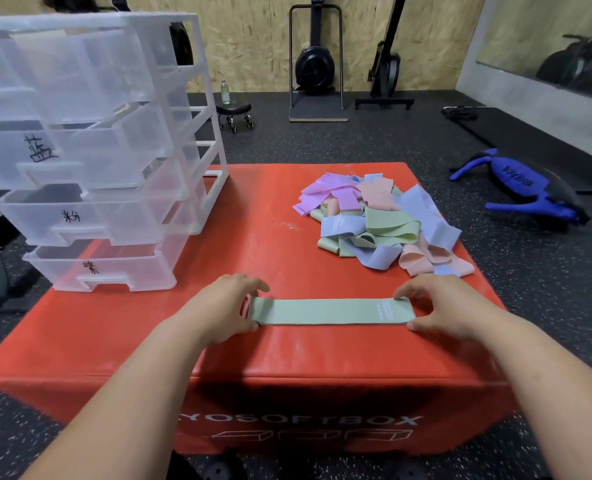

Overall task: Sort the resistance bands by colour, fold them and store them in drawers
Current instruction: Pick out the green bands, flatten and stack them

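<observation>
1. The red box (287,355) is a soft, square-edged block with a finely ribbed vinyl skin. White lettering and outlined box shapes are printed on its near face.
2. A green band (329,311) lies flat on the box top near the near edge. It is a long, narrow strip of woven fabric with rounded ends, and small white print shows by its right end.
3. The left hand (225,306) grasps the band's left end, with the fingers arched over the far edge and the thumb at the near corner.
4. The right hand (436,306) grasps the right end the same way, fingertips on the far edge and thumb against the near corner.
5. Towards the box's far right corner sits a loose pile of bands (381,223) in pastel purple, peach, green and pale blue. They are matte loops, crumpled and overlapping.
6. On the box's far left part stands a drawer unit (114,150) of cloudy, translucent plastic. Its drawers are pulled out in steps, and several fronts carry black handwritten marks.
7. The box rests on a floor (495,292) of dark, speckled rubber.
8. On the floor to the box's right lies a blue bag (519,188) with a smooth surface, a rounded shape and handles.
9. Beyond the box's far edge stands a small wheeled stool (233,110) with a clear bottle (224,91) on its round black seat.
</observation>
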A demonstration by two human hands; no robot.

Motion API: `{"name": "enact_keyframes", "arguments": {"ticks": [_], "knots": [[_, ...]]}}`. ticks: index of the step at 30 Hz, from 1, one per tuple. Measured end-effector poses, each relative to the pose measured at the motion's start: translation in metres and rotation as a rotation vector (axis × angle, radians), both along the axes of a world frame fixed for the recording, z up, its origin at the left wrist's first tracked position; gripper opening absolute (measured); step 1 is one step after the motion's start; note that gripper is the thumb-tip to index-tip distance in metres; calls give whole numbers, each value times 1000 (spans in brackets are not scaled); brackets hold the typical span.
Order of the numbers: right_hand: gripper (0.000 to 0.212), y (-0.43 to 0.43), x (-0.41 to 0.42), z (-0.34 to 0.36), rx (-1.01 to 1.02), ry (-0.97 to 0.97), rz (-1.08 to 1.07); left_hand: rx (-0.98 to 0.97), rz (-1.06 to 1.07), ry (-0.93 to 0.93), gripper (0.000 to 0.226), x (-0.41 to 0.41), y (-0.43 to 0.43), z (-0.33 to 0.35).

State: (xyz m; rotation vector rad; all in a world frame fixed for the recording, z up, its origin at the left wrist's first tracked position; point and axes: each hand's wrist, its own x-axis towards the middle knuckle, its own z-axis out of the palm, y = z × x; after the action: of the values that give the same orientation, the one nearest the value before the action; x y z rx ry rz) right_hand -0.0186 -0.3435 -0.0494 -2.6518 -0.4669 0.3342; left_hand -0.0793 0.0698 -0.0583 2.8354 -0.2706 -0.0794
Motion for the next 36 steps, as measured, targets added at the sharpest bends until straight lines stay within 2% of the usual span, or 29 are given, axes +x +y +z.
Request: {"name": "enact_keyframes", "arguments": {"ticks": [4, 9, 12, 19, 22, 26, 28, 30, 32, 36], "knots": [[62, 2, 2, -2, 57, -18, 19, -55, -25, -34, 78, 1, -8, -5], [42, 18, 19, -12, 143, -360, -88, -126, -16, -138, 63, 15, -27, -12], [42, 32, 35, -16, 88, -481, -144, -158, -7, -176, 52, 27, -42, -16], [69, 70, 72, -18, -144, -444, -183, -175, -51, -210, 43, 59, -73, -25], [69, 83, 87, -17, -184, -398, -203, -200, -56, -231, 41, 71, -76, -27], [82, 89, 103, -22, -244, -418, -190, -237, -51, -232, 37, 81, -76, -28], [80, 89, 107, -23, -249, -448, -198, -246, -48, -220, 36, 84, -75, -28], [72, 89, 107, -20, -209, -471, -223, -250, -45, -213, 35, 86, -74, -27], [57, 88, 105, -13, -76, -499, -250, -268, -31, -221, 33, 86, -74, -24], [16, 88, 86, 15, 452, -576, -310, -333, 6, -270, 28, 83, -74, -17]]}}
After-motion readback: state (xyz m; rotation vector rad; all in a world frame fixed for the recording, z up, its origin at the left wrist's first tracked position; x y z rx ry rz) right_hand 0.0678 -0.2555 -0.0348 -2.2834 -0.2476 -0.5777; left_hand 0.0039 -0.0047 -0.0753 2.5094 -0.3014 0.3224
